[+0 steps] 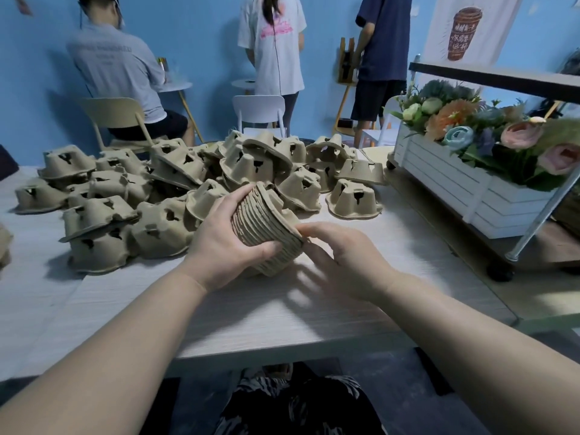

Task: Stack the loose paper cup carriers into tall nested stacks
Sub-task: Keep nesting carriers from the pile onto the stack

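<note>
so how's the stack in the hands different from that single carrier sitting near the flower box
The nested stack is many carriers pressed together, showing ribbed layered edges; the single carrier is one piece with a dark cutout in its side. The stack is tilted on its side, gripped by the left hand and touched by the right hand; the single one sits upside down on the table, untouched. Both are the same tan moulded pulp.
</note>
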Demonstrator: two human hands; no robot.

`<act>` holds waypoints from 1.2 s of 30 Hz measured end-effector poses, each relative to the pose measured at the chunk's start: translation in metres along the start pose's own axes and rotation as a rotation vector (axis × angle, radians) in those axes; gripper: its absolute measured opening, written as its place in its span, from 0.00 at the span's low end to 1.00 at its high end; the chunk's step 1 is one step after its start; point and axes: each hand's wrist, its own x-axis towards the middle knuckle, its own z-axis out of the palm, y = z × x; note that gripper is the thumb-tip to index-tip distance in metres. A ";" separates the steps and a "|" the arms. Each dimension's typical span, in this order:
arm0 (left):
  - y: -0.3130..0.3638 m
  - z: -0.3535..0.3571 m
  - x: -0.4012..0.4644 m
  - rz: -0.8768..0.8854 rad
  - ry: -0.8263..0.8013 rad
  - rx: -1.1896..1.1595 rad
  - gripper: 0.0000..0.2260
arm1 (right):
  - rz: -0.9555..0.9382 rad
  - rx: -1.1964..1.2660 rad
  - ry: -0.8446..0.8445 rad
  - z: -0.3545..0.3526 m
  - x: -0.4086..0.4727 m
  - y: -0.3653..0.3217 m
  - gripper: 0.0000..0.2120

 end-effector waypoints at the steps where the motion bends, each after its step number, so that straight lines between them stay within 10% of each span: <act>1: -0.003 -0.005 -0.001 -0.005 0.009 0.008 0.47 | 0.009 0.001 0.016 0.001 0.004 -0.004 0.18; 15: -0.041 -0.050 -0.009 -0.060 0.113 -0.022 0.46 | 0.210 -0.257 0.135 0.017 0.141 0.002 0.26; 36: -0.042 -0.049 -0.010 -0.097 0.064 -0.006 0.45 | 0.180 -0.382 0.111 0.025 0.146 0.011 0.07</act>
